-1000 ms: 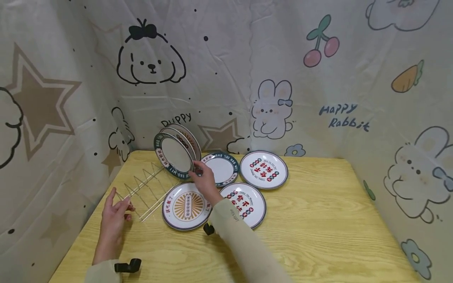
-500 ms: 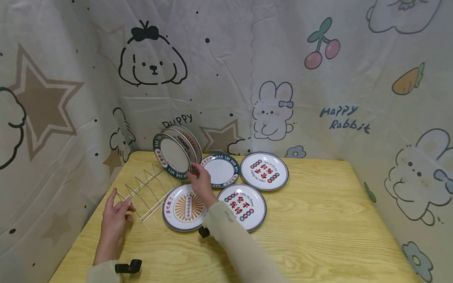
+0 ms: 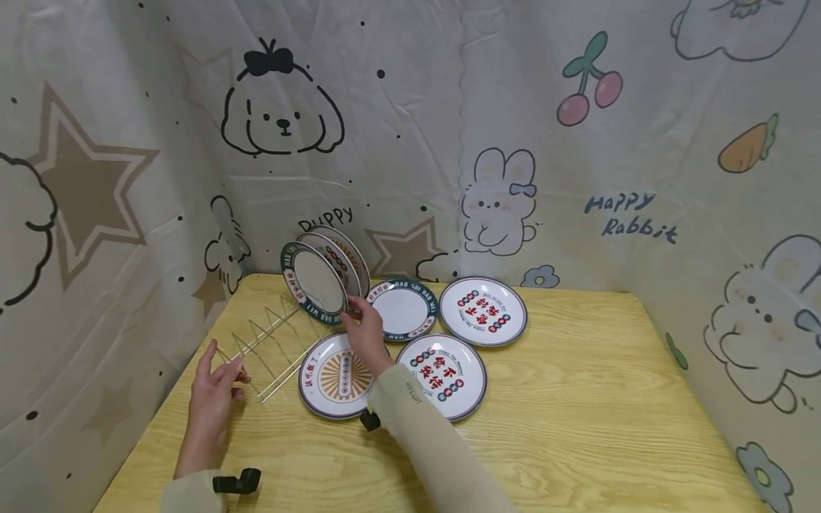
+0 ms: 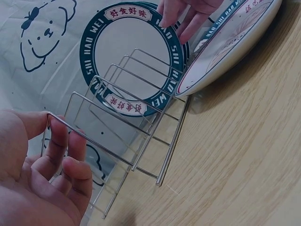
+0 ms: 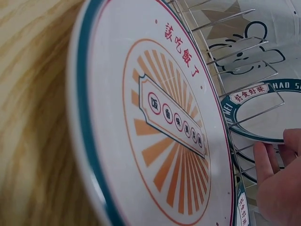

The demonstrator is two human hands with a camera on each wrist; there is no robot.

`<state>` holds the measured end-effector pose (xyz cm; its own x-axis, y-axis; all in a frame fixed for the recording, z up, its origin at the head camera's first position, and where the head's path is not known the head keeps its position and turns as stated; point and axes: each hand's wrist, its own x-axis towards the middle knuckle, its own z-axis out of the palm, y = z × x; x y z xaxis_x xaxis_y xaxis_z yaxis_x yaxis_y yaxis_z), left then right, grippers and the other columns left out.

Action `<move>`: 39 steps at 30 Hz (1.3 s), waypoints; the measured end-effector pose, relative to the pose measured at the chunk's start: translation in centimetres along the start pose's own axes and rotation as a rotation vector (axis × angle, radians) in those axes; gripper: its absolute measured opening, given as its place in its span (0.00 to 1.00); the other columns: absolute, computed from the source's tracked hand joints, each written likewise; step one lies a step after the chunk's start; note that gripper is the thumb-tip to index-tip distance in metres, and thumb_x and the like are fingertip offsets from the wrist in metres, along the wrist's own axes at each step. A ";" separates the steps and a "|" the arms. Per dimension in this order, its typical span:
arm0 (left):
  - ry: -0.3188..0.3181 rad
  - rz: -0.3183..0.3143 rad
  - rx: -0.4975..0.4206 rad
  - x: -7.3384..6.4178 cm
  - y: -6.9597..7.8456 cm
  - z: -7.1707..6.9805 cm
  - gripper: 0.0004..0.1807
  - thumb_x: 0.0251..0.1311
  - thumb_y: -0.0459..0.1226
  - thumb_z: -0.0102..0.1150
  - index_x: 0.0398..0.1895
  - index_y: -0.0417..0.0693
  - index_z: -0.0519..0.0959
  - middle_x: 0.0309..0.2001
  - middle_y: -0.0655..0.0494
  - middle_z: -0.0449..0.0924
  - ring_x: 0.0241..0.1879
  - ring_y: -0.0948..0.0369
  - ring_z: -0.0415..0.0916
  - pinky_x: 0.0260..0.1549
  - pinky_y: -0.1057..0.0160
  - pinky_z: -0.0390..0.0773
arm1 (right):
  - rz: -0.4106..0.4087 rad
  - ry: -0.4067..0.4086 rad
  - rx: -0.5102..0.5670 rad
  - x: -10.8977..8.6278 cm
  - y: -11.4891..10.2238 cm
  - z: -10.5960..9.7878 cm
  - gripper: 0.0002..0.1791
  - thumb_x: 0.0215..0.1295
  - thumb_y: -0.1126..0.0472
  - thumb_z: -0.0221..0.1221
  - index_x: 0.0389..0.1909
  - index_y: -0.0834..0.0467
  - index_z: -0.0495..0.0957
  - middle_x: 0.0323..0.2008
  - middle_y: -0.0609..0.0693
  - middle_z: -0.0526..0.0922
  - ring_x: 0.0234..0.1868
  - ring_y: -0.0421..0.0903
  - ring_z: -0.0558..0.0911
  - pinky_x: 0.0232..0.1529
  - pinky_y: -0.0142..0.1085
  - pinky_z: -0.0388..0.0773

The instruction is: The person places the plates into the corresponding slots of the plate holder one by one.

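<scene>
On the left of the table stands a wire plate rack [image 3: 272, 349]. My left hand [image 4: 51, 174] grips its near end wire between thumb and curled fingers. In the rack's far part a green-rimmed plate [image 3: 314, 283] stands tilted, and two more plates [image 3: 354, 256] stand behind it. My right hand [image 3: 365, 331] pinches the right edge of this green-rimmed plate. The nearer slots of the rack hold no plate. Beside the rack lies a plate with an orange sunburst [image 3: 336, 375], which fills much of the right wrist view.
Right of the rack, another green-rimmed plate [image 3: 404, 308] and two plates with red lettering [image 3: 484, 311] lie flat on the wooden table [image 3: 577, 399]. A printed curtain [image 3: 410, 128] hangs behind and along both sides.
My right hand has shifted slightly left along the plate's edge, and its sleeve uncovers more of the near red-lettered plate. My left hand keeps its hold on the rack.
</scene>
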<state>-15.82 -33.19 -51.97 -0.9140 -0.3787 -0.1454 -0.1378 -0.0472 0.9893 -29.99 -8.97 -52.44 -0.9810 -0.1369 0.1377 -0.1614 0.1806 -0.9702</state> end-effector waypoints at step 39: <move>0.012 -0.042 -0.008 0.2 -0.2 0.0 0.45 0.77 0.47 0.55 0.85 0.72 0.37 0.35 0.68 0.81 0.37 0.69 0.77 0.29 0.71 0.74 | -0.036 -0.052 -0.012 -1.9 -0.4 -9.1 0.18 0.75 0.66 0.59 0.62 0.57 0.80 0.53 0.56 0.84 0.54 0.52 0.83 0.53 0.38 0.83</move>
<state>-16.01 -33.27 -52.21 -0.9029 -0.3870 -0.1872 -0.1731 -0.0712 0.9823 -29.02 0.11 -50.52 -0.9677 -0.1934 0.1619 -0.1981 0.1858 -0.9624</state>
